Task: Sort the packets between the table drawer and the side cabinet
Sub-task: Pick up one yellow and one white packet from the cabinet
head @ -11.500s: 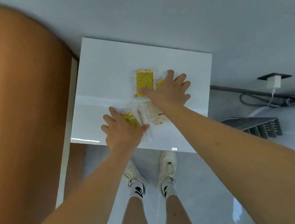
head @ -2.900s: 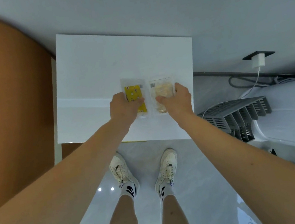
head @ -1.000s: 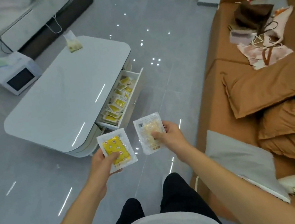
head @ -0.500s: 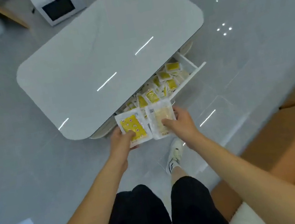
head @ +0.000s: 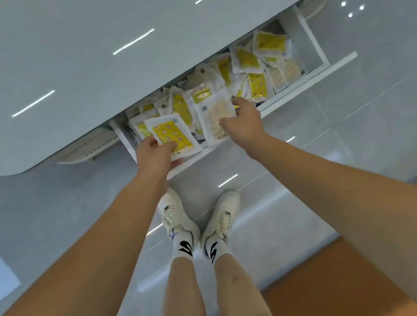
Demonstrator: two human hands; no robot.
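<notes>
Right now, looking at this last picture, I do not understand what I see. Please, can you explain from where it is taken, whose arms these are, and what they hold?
No machine here: a person wears one wide-angle camera on the head, looking down past the arms to the shoes on the grey floor.

Above is a white table with its drawer pulled open. The drawer is full of small packets, many yellow and some pale.

The left hand holds a yellow-printed packet; its fingers curl over the near edge. The right hand holds a pale packet with a barcode. Both packets are over the drawer's near end, seemingly about to go in.

The side cabinet is not in view.
</notes>
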